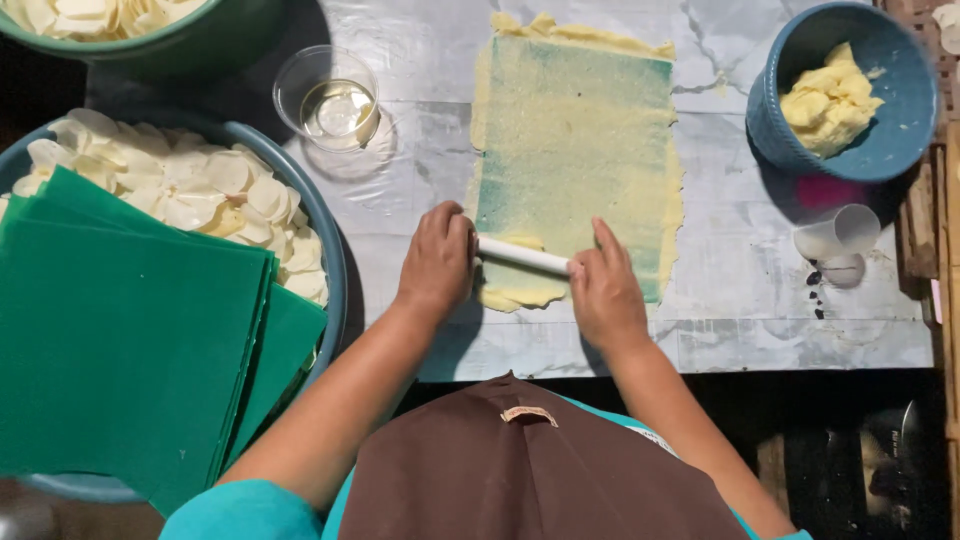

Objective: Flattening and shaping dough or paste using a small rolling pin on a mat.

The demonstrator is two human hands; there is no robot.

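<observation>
Both hands, left [437, 262] and right [604, 296], press a white roller [522, 256] with fingers curled over its ends, at the near edge of the dough [575, 150] on the surface [740, 290]. The dough is already thin over most of its green sheet; only a thicker lip near the roller looks left to flatten. More dough waits in the blue bowl [890, 140].

A rolling pin [522, 256] lies across the near end of the dough sheet [575, 160] (between both hands); bowl of dough [845, 95] to its right, glass cup [328, 98] to its left

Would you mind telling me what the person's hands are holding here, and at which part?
Both hands press on a thin white rolling pin lying across the yellow dough sheet: the left hand covers its left end, the right hand its right end.
</observation>
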